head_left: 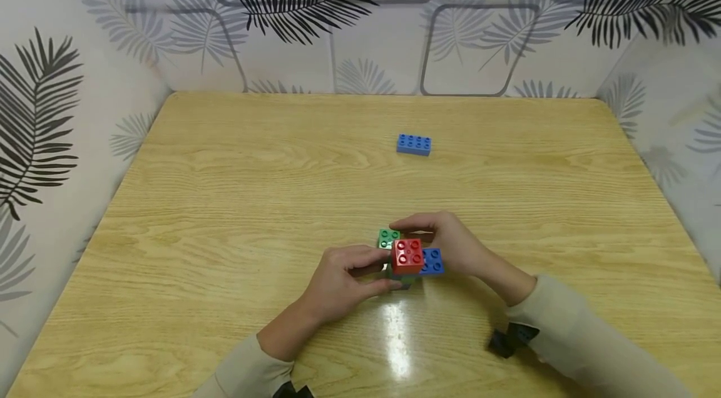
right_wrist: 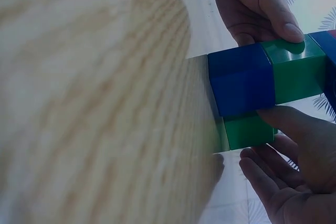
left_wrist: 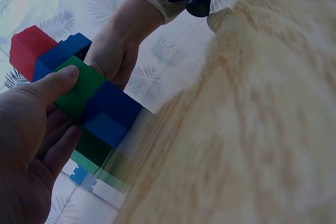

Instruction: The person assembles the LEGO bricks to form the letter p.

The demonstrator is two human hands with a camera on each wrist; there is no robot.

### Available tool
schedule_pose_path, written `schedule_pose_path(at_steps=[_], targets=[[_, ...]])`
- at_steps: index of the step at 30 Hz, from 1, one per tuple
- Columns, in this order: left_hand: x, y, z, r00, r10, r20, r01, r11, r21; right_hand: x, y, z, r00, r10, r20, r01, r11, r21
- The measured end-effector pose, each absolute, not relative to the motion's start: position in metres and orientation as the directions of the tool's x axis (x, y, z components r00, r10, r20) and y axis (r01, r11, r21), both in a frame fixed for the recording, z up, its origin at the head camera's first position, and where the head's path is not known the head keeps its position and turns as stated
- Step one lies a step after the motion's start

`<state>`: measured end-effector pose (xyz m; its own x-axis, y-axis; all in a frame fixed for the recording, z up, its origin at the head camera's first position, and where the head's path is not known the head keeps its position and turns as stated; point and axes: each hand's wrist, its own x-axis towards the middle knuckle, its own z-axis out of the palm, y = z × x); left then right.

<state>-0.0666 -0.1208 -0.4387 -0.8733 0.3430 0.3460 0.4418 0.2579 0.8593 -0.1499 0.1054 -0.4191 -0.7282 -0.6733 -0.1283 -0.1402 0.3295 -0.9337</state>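
A stack of toy building bricks stands on the table, with a red brick (head_left: 408, 254) on top and a blue brick (head_left: 432, 261) jutting right below it. Lower come a green brick (right_wrist: 299, 74) and a blue brick (right_wrist: 242, 82) at table level. Beside the base is another green brick (head_left: 388, 238). My left hand (head_left: 346, 282) grips the stack, its thumb on the upright green brick. Around the low green brick curls my right hand (head_left: 453, 244), thumb and fingers at its sides; the exact finger contact is partly hidden.
A loose blue brick (head_left: 414, 144) lies farther back on the wooden table (head_left: 253, 198). Leaf-patterned wall covering (head_left: 360, 66) borders the table at the back and sides. Both sleeves carry dark wrist devices (head_left: 512, 338).
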Motion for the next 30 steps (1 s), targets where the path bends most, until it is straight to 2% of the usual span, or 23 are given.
schedule_pose_path(at_steps=[13, 30], targets=[[-0.0673, -0.1204, -0.4397, -0.878, 0.340, 0.337, 0.430, 0.251, 0.867, -0.1511, 0.1044, -0.4205, -0.738, -0.663, -0.126, -0.166, 0.359, -0.919], [-0.0677, -0.1210, -0.4411, -0.875, 0.342, 0.343, 0.442, 0.273, 0.854, -0.1518, 0.1056, -0.4162, -0.767, -0.633, -0.108, -0.134, 0.322, -0.937]])
